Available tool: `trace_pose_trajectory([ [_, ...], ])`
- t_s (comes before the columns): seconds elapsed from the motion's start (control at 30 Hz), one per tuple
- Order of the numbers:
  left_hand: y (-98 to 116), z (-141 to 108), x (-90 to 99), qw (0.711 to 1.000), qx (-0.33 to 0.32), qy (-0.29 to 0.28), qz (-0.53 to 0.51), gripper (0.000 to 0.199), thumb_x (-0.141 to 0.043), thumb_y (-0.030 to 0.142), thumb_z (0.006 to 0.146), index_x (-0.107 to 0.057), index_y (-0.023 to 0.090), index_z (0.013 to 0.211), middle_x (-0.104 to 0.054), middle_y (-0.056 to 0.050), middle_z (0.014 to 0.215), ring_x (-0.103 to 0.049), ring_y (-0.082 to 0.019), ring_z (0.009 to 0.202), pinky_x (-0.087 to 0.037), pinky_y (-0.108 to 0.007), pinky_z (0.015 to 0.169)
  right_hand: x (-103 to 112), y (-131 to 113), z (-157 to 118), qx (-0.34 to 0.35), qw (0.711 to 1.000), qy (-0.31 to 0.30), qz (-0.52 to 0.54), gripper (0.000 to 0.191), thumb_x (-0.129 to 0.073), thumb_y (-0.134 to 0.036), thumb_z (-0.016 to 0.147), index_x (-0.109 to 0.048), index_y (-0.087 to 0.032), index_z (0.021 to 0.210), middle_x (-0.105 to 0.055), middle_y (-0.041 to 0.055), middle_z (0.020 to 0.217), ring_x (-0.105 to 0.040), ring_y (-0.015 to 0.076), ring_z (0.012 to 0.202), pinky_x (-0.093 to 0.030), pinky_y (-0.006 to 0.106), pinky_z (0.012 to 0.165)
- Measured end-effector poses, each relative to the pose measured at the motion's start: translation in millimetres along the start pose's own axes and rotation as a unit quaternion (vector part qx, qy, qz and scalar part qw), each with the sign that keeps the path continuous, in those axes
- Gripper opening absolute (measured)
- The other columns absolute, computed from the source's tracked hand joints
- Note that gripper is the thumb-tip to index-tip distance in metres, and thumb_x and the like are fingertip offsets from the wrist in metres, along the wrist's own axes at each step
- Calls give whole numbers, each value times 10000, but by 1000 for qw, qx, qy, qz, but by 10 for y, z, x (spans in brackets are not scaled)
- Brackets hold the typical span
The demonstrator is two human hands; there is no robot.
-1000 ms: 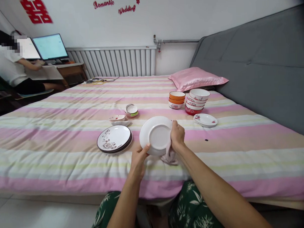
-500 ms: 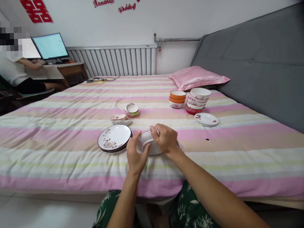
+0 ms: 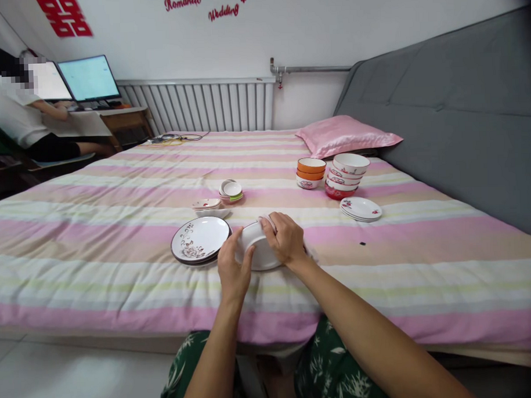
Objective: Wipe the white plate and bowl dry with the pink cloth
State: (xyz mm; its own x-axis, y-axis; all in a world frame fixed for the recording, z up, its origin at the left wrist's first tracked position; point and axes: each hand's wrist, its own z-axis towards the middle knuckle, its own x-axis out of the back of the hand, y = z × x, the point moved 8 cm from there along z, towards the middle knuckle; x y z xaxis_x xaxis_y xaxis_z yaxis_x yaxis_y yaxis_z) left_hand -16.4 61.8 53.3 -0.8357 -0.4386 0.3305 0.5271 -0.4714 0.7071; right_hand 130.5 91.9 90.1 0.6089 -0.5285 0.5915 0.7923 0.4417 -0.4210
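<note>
A white plate (image 3: 263, 254) is held tilted above the bed, with its ringed underside seemingly facing me. My left hand (image 3: 233, 261) grips its left edge, thumb on the near face and fingers behind. At the upper right rim, my right hand (image 3: 286, 238) is closed on what looks like a pale cloth (image 3: 267, 221) pressed over the edge. Most of that cloth is hidden by the fingers. Just left of my hands lies a stack of dark-rimmed plates (image 3: 201, 239) with a brown flower pattern.
Behind are small rectangular dishes (image 3: 208, 204) and small round dishes (image 3: 231, 190). Farther right stand orange bowls (image 3: 311, 167), a taller bowl stack (image 3: 345, 176) and small plates (image 3: 360, 209). A pink pillow (image 3: 345, 132) lies by the headboard. A person (image 3: 14, 109) sits at a desk.
The plate has tipped up, showing more of its ringed face. Both hands have shifted slightly left, and the right hand has moved along the rim. The stacks stay put.
</note>
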Motion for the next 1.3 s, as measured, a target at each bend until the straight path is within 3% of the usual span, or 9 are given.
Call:
trace_pose_trajectory([
  [0.27,-226,-4,73,997,62,48,-20,462,-638,313,745,-559,208,1187,-591,-96,1187,-521,-245,1114,-372,-363,960,-154,387,-103,-132,972,-34,191,316,-370,-449,890,-454,-217,694,-459,-44,590,-430,122,566,-294,227,564],
  [0.33,-294,-5,80,995,81,51,-28,465,-646,314,734,-564,206,1179,-591,-92,1188,-520,-246,1115,-369,-367,966,-220,441,-117,-152,945,-57,284,312,-428,-470,858,-448,-213,681,-432,-57,594,-417,108,574,-311,215,568],
  [0.5,-378,-2,79,993,108,43,-17,469,-632,298,744,-548,194,1193,-585,-88,1204,-514,-230,1125,-386,-359,962,-425,571,-215,-256,816,-145,497,295,-614,-477,723,-514,-203,762,-469,-65,663,-431,76,583,-361,187,562],
  [0.63,-439,1,74,990,128,42,-33,471,-627,290,748,-539,198,1202,-581,-86,1212,-524,-229,1118,-398,-360,958,-491,675,-302,-292,781,-191,518,362,-673,-474,659,-552,-209,874,-528,-46,696,-445,70,508,-361,190,467],
  [0.77,-456,2,73,992,118,37,-36,482,-625,298,752,-525,202,1214,-581,-86,1207,-529,-229,1113,-401,-359,955,-528,708,-360,-309,741,-217,555,398,-725,-428,608,-567,-216,905,-563,-26,753,-508,91,559,-417,216,510],
  [0.87,-390,7,90,996,85,27,-10,486,-616,312,764,-513,198,1225,-578,-93,1200,-536,-230,1095,-421,-356,925,-458,657,-295,-271,767,-200,546,343,-696,-415,653,-561,-206,889,-548,-34,757,-501,89,607,-410,207,556],
  [1.03,-139,22,93,999,-6,5,31,455,-600,291,788,-507,185,1220,-591,-100,1173,-539,-221,1080,-429,-355,910,-195,422,-100,-134,890,-157,407,260,-549,-441,795,-510,-184,786,-484,-44,689,-460,98,644,-373,207,606],
  [1.13,19,15,64,998,-60,-8,36,436,-587,255,803,-499,190,1224,-591,-100,1177,-527,-213,1103,-410,-360,941,-67,246,-34,-56,952,-147,264,273,-449,-434,869,-537,-182,929,-549,5,819,-501,141,756,-387,246,679],
  [1.3,122,-31,13,993,-105,-15,52,440,-574,219,810,-486,186,1240,-589,-108,1163,-533,-212,1088,-421,-365,937,-7,-121,-21,79,987,-137,23,339,-408,-411,900,-524,-184,1123,-575,82,1001,-485,213,907,-370,328,799],
])
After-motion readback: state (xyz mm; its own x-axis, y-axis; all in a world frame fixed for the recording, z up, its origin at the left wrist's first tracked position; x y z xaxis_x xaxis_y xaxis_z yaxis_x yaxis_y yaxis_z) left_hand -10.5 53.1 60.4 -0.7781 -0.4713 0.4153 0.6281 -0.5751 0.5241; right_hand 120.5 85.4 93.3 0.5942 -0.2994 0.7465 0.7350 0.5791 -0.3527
